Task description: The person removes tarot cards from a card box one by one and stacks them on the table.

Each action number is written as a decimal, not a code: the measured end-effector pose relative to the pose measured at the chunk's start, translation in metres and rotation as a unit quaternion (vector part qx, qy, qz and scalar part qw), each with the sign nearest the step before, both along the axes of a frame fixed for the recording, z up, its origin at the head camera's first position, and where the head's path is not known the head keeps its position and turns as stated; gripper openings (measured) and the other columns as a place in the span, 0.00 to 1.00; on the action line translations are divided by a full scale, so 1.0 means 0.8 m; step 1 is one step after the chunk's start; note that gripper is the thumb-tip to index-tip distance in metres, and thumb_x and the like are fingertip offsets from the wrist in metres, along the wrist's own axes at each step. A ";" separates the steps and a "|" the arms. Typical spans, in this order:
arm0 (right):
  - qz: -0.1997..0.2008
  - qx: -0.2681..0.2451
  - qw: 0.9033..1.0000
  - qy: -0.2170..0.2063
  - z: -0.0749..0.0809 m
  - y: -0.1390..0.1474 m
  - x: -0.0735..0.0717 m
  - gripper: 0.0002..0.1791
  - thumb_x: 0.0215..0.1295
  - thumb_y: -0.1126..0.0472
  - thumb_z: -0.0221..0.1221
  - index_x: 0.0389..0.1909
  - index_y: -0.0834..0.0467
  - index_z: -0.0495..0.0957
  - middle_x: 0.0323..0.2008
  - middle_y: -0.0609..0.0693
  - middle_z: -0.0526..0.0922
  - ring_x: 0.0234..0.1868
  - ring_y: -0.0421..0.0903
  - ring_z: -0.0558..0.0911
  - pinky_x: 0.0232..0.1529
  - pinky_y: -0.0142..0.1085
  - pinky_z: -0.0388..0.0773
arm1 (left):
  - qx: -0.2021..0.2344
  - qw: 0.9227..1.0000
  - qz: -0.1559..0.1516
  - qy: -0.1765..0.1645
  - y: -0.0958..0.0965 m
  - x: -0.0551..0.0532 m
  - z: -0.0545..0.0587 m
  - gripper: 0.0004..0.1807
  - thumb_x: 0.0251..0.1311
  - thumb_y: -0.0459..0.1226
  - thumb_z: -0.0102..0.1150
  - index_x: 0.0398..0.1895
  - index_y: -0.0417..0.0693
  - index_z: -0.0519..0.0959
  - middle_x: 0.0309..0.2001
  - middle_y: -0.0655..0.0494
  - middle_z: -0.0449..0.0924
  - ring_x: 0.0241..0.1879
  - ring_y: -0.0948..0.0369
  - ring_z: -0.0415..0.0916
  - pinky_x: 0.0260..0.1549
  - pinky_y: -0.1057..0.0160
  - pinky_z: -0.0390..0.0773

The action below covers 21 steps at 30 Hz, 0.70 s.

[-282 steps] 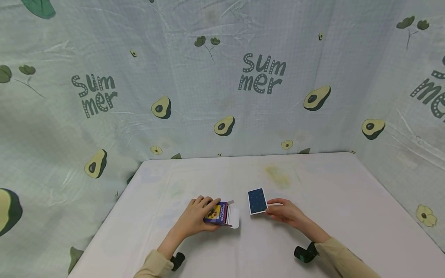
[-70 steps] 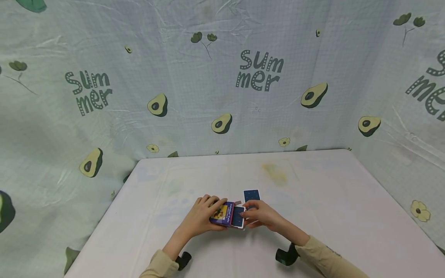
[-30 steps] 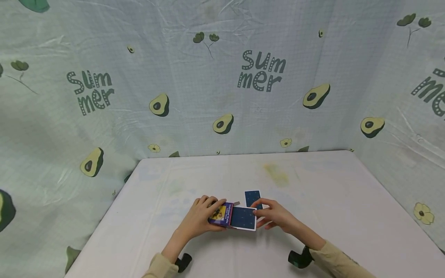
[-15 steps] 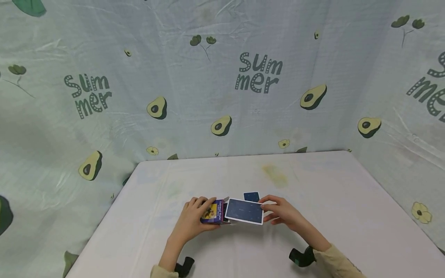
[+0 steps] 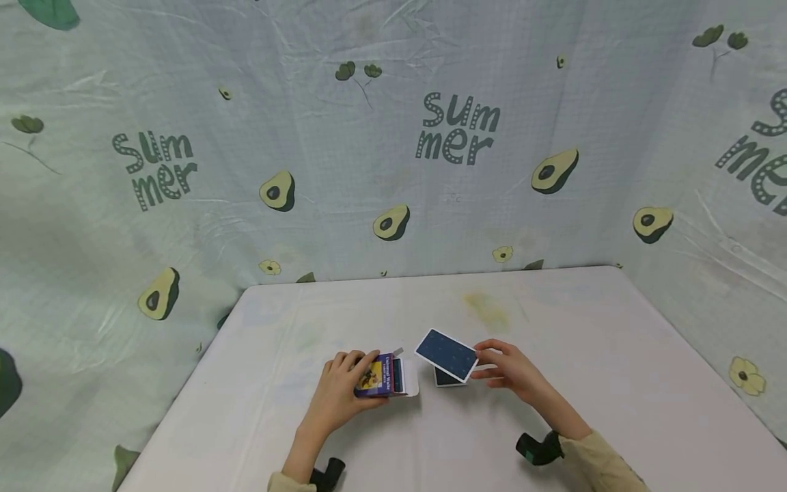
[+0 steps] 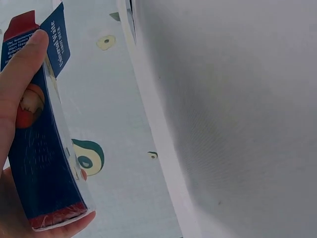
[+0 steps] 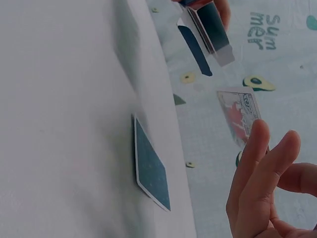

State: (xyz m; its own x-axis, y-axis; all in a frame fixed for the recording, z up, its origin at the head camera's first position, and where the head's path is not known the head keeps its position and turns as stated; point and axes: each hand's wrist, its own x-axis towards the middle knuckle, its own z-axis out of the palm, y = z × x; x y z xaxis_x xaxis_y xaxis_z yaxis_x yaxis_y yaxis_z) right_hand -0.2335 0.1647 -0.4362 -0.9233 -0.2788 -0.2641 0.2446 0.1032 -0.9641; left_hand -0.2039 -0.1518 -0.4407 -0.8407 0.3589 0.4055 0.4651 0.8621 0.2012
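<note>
A purple and yellow card box (image 5: 376, 375) lies on the white table (image 5: 553, 321), its flap open toward the right. My left hand (image 5: 344, 383) grips the box; its thumb (image 6: 20, 74) lies along the box (image 6: 44, 148) in the left wrist view. My right hand (image 5: 492, 363) pinches a single dark blue card (image 5: 447, 354) by its right edge and holds it tilted in the air. Below that card, a small pile of face-down blue cards (image 5: 447, 378) rests on the table. The right wrist view shows the held card's picture face (image 7: 240, 119) and the pile (image 7: 151, 168).
Cloth printed with avocados and "Summer" (image 5: 458, 137) hangs behind and on both sides of the table. A yellowish stain (image 5: 488, 309) marks the table's far middle. Black wrist mounts (image 5: 537, 447) sit at both forearms.
My right hand drew a blue card out of the box's open end and carried it right, over the pile. The left hand kept hold of the box.
</note>
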 end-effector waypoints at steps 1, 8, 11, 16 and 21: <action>0.001 -0.005 1.000 -0.001 -0.002 0.001 -0.001 0.24 0.64 0.51 0.49 0.53 0.65 0.64 0.40 0.48 0.78 0.32 0.38 0.83 0.26 0.26 0.74 | 0.001 1.000 -0.001 0.001 0.001 0.000 0.000 0.43 0.33 0.58 0.67 0.58 0.59 0.67 0.46 0.58 0.71 0.44 0.59 0.65 0.44 0.54 0.67; 0.011 -0.044 0.999 -0.010 -0.016 -0.001 -0.005 0.20 0.65 0.54 0.48 0.49 0.65 0.66 0.36 0.46 0.77 0.34 0.37 0.83 0.28 0.25 0.75 | 0.019 1.000 -0.012 -0.003 0.002 0.002 -0.001 0.43 0.32 0.56 0.69 0.57 0.57 0.68 0.46 0.57 0.72 0.43 0.59 0.66 0.44 0.53 0.67; 0.003 -0.062 0.998 -0.009 -0.018 -0.002 -0.005 0.17 0.65 0.57 0.48 0.48 0.65 0.66 0.35 0.46 0.77 0.34 0.36 0.82 0.30 0.25 0.76 | 0.024 1.000 -0.013 -0.007 0.001 0.002 0.000 0.43 0.32 0.56 0.69 0.57 0.57 0.68 0.46 0.57 0.72 0.43 0.58 0.66 0.44 0.53 0.67; -0.027 -0.065 0.998 -0.004 -0.015 -0.005 -0.003 0.17 0.64 0.60 0.49 0.48 0.68 0.66 0.34 0.46 0.78 0.37 0.39 0.82 0.33 0.26 0.77 | 0.024 1.000 -0.009 -0.003 0.001 0.000 0.000 0.43 0.32 0.56 0.69 0.57 0.58 0.68 0.46 0.57 0.72 0.43 0.59 0.66 0.44 0.53 0.67; -0.061 -0.055 0.997 -0.007 -0.015 -0.010 -0.003 0.21 0.61 0.62 0.53 0.51 0.71 0.65 0.34 0.47 0.80 0.39 0.43 0.82 0.36 0.28 0.77 | 0.028 1.000 -0.011 0.007 0.000 0.003 0.001 0.42 0.32 0.56 0.69 0.57 0.59 0.68 0.45 0.58 0.73 0.42 0.59 0.67 0.42 0.54 0.68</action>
